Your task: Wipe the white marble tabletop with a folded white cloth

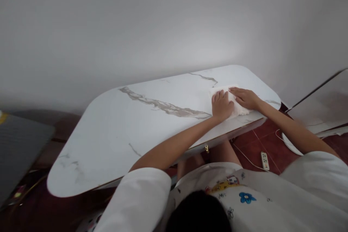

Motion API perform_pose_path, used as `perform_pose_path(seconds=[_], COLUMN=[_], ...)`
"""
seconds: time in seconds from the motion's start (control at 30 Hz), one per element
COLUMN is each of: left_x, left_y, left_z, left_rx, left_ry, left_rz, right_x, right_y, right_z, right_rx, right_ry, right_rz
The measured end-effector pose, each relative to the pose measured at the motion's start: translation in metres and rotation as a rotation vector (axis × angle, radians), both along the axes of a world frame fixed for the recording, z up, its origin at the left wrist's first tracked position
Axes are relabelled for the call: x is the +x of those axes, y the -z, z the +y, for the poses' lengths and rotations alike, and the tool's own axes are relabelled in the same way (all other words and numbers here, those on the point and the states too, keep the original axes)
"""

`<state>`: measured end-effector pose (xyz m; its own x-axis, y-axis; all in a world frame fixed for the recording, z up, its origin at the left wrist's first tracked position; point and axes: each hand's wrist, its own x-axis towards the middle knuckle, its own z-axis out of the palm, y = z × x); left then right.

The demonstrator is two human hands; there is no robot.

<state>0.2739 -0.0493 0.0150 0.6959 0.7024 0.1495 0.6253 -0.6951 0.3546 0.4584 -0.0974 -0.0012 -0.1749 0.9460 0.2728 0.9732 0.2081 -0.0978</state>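
At my far left stands a dark grey flat-topped piece (24,152), with a bit of yellow (2,117) at its back edge, cut by the frame. Beside it begins the white surface (108,130), long and round-cornered, its marble pattern crossed by a broad grey-brown vein and a few thinner ones, with a thin gold line along the near edge. A plain pale wall (136,25) rises behind it. Under the near edge, toward the middle, sits a small gold knob (207,148). My white printed shirt (266,188) shows below, with a blue flower (247,198) and a yellow-and-red figure, whose tiny markings are too small to read.

On the right part of the surface, near its front edge, lies a white cloth (237,108). My left grip (222,106) rests on it palm down, unclenched, fingers pointing away from me. Just beside it my right grip (246,98) lies flat on the same cloth, fingers stretched toward the left one, equally loose.

Farther right, a white power strip (264,161) with a thin cable rests on the dark red tiled floor (272,143), near a white rounded object (290,145) partly behind my forearm. A dark-edged panel (326,98) closes the right side.
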Motion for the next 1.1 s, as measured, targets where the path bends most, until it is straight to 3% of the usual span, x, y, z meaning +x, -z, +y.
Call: perform_pose_path(seconds=[0.13,0.27,0.37,0.47,0.6,0.77,0.97,1.1], left_x=[-0.009,0.003,0.026,0.053,0.087,0.114,0.120,0.117], left_y=[-0.005,-0.006,-0.007,-0.006,0.000,0.005,0.010,0.013], left_z=[-0.039,-0.061,-0.064,-0.054,-0.018,0.046,0.122,0.172], left_rx=[-0.123,-0.154,-0.155,-0.152,-0.114,-0.066,0.037,0.075], left_ry=[0.006,0.057,0.085,0.077,0.037,-0.007,-0.043,0.010], left_rz=[0.038,0.009,-0.027,-0.063,-0.143,-0.213,-0.203,-0.126], right_x=[-0.004,0.014,0.039,0.063,0.088,0.107,0.112,0.106], right_y=[-0.001,-0.003,-0.003,-0.002,0.002,0.007,0.006,0.006], right_z=[-0.044,-0.074,-0.079,-0.067,-0.028,0.044,0.130,0.171], right_rx=[0.028,0.006,-0.036,-0.043,-0.032,-0.005,-0.004,0.006], right_ry=[-0.072,-0.067,-0.005,0.056,0.111,0.146,0.115,0.140], right_rz=[0.009,0.008,-0.005,0.001,0.025,0.069,0.059,0.049])
